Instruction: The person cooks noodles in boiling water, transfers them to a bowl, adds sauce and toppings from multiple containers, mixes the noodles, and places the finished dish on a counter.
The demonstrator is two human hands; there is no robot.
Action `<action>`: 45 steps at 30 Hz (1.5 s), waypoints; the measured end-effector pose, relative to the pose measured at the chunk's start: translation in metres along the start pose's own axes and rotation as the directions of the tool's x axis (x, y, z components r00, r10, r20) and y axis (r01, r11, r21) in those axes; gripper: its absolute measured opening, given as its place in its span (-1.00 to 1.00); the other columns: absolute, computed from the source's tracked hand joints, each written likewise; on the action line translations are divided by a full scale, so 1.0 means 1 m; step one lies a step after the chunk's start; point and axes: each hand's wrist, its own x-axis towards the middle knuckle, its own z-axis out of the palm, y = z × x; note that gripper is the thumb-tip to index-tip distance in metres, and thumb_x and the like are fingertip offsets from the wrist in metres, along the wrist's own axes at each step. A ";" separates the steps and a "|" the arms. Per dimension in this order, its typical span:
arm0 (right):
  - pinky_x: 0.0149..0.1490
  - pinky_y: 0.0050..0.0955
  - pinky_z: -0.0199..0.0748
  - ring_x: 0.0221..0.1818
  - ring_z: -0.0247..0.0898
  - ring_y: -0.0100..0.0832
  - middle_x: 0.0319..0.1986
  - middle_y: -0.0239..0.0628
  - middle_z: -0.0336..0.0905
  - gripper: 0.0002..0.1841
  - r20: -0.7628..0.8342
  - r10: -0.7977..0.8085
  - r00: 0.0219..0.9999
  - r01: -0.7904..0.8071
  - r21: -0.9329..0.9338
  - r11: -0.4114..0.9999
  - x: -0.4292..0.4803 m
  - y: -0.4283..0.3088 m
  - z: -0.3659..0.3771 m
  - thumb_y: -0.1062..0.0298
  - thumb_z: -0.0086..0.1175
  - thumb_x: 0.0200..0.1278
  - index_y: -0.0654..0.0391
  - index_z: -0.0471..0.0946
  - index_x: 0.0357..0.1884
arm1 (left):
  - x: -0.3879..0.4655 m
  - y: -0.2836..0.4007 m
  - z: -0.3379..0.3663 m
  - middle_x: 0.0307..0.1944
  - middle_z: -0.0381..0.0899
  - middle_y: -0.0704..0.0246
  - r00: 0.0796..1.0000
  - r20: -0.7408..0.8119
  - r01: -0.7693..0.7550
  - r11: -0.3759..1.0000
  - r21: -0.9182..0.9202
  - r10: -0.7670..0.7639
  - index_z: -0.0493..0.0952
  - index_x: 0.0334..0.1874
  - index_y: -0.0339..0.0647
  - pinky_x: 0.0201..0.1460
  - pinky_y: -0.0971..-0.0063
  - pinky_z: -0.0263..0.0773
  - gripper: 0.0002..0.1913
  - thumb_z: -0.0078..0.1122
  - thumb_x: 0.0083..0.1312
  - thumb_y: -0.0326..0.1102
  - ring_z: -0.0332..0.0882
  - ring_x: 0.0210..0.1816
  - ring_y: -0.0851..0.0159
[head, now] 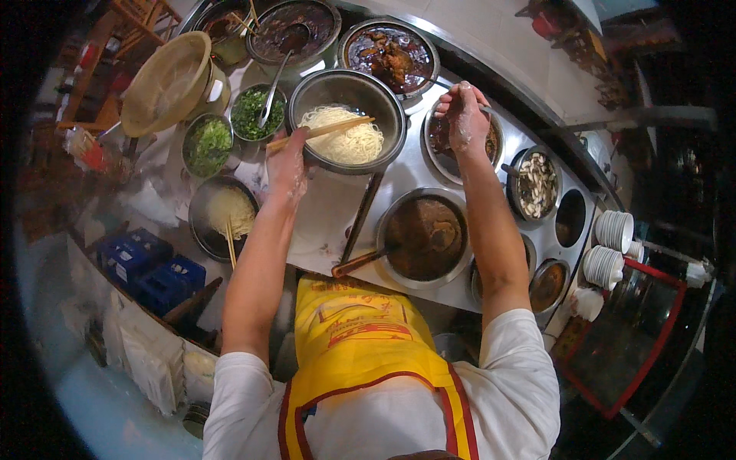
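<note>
My left hand (pixel 286 164) grips the left rim of a metal bowl (pixel 348 80) of pale noodles (pixel 345 135), with a pair of wooden chopsticks (pixel 328 130) held across it. Beyond and right of the bowl, my right hand (pixel 467 118) is closed on the handle of a ladle, whose far end reaches into a pot of dark red-brown stew (pixel 391 57) with chunks in it. Under my right hand stands a round pan of dark food (pixel 432 141). At the lower left, a dark bowl (pixel 198 221) holds noodles with chopsticks standing in them.
Bowls of chopped greens (pixel 208 144) and herbs (pixel 247 112) stand left, below a large tan basin (pixel 167 83). A brown stew pot (pixel 425 238) with a wooden-handled ladle (pixel 362 263) lies near me. Sliced mushrooms (pixel 537 184) and stacked white plates (pixel 614 230) are right; blue crates (pixel 135 256) sit lower left.
</note>
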 end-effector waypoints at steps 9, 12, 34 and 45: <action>-0.42 -0.48 0.47 -0.55 0.43 -0.43 -0.53 -0.21 0.47 -0.70 0.146 0.033 0.989 -0.023 -0.069 0.997 -0.054 -0.021 0.009 0.17 -0.05 0.40 0.23 0.43 -0.37 | 0.003 -0.001 -0.004 -0.18 0.56 0.30 0.996 -0.065 0.062 0.991 0.116 -0.055 0.40 0.03 -0.21 -0.36 0.51 0.49 -0.64 0.18 0.22 -0.29 0.56 -0.27 0.35; -0.41 -0.46 0.47 -0.53 0.44 -0.44 -0.51 -0.21 0.47 -0.69 0.258 0.043 0.965 0.025 -0.256 0.966 -0.087 -0.020 0.011 0.19 -0.12 0.45 0.24 0.41 -0.37 | 0.003 -0.003 -0.003 -0.30 0.53 0.36 0.996 -0.075 0.039 0.999 -0.008 -0.039 0.43 -0.04 -0.22 -0.48 0.51 0.43 -0.67 0.21 0.16 -0.33 0.51 -0.39 0.40; -0.26 -0.21 0.42 -0.29 0.46 -0.07 -0.35 -0.13 0.44 -0.65 0.724 -0.116 0.680 0.733 -0.673 0.094 -0.054 -0.036 -0.013 0.56 0.05 0.12 0.08 0.49 -0.01 | 0.013 -0.026 -0.028 -0.07 0.52 0.36 0.987 -0.145 0.065 0.998 -0.001 -0.064 0.42 0.13 -0.24 -0.14 0.53 0.37 -0.57 0.20 0.19 -0.35 0.45 -0.13 0.42; -0.24 -0.08 0.48 -0.29 0.49 -0.01 -0.36 -0.05 0.47 -0.86 0.641 0.037 0.766 0.628 -0.736 -0.254 -0.014 0.008 0.005 0.42 -0.08 0.18 0.16 0.42 -0.22 | 0.012 -0.025 -0.030 -0.32 0.54 0.50 0.991 -0.113 -0.085 0.991 -0.099 0.073 0.44 0.00 -0.14 -0.52 0.67 0.32 -0.64 0.26 0.15 -0.35 0.49 -0.39 0.54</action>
